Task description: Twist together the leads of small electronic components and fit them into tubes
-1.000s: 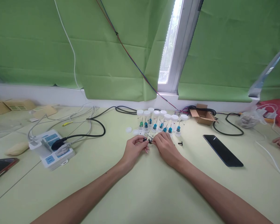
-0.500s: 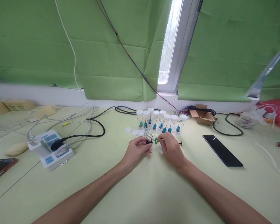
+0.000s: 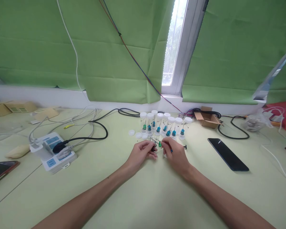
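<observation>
My left hand [image 3: 141,153] pinches a small black part [image 3: 153,148] between thumb and fingers; its exact kind is too small to tell. Across from it, my right hand [image 3: 175,153] has its fingers closed, and a bit of blue [image 3: 171,150] shows at them. A small green piece [image 3: 160,144] sits at the right fingertips, between the two hands; whether it is gripped I cannot tell. Thin metal rods [image 3: 153,138] lie just beyond. Behind the hands stand several clear vials [image 3: 158,124] with white caps, holding blue or green pieces on thin stems. A black T-shaped piece [image 3: 185,147] lies right of my right hand.
Loose white caps [image 3: 131,132] lie left of the vials. A dark phone [image 3: 227,155] and an open cardboard box [image 3: 207,119] are on the right. To the left sits a power strip [image 3: 52,151] with plugs and a black cable [image 3: 95,139] on the table [image 3: 143,197].
The black part has turned and sits lower in my left fingers. My right fingers have shifted slightly, and a bit of blue now shows among them. The view has moved a little.
</observation>
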`<state>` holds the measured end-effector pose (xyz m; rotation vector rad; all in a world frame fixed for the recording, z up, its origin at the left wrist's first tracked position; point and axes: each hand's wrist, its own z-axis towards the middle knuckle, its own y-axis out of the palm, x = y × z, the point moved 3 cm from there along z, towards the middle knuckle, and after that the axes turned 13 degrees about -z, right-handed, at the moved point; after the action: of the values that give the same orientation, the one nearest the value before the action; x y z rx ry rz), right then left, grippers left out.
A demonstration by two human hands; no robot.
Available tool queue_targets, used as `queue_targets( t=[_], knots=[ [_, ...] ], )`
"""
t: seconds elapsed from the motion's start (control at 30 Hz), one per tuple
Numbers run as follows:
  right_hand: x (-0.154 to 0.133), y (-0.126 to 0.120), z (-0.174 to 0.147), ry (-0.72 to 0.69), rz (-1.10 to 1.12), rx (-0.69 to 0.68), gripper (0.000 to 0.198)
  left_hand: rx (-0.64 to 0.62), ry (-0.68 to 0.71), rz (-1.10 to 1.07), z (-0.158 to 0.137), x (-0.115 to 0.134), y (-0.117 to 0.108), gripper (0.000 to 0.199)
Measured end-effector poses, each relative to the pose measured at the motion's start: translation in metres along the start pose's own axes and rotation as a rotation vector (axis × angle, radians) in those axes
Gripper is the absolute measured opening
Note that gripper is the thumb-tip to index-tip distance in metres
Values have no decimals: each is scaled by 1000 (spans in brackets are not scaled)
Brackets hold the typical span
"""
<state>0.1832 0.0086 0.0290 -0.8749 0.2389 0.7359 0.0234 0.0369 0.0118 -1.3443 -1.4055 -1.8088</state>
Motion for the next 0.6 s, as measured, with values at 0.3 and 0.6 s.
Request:
queue_targets(
  t=[0.3,0.6],
  knots=[
    [6,7,-5,7,119,-12,13,33,-2,-14,1,-1,-2,34],
    [-2,3,-5,-49,42,4,11,15,9,-5,3,-2,-4,33]
  ],
)
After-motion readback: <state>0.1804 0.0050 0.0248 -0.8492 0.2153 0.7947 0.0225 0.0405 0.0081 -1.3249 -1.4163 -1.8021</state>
